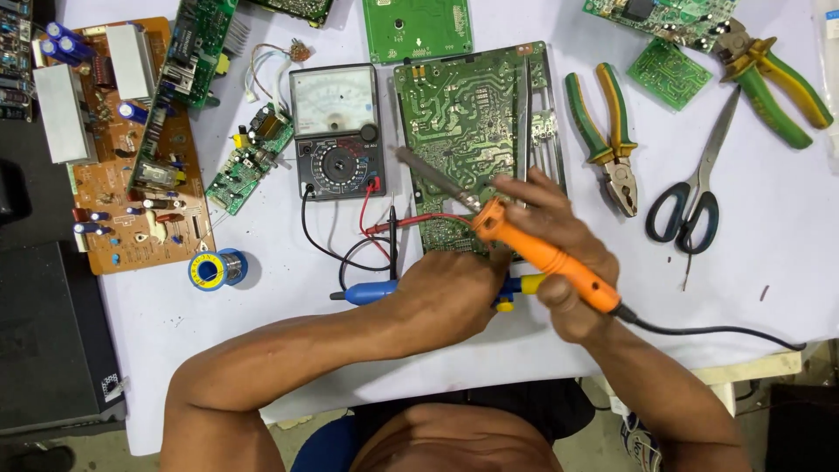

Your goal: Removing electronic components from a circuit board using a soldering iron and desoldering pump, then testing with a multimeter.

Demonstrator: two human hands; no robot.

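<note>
Over green board [463, 131] | soldering iron [542, 253] in right hand [559, 253] | left hand [446, 293] beside

The left hand [450, 293] hides the middle of the blue tool [371, 292] and the near edge of the green circuit board [468, 131]. The right hand [559, 253] is motion-blurred. The far boards [682, 13] are cut off by the frame.
</note>
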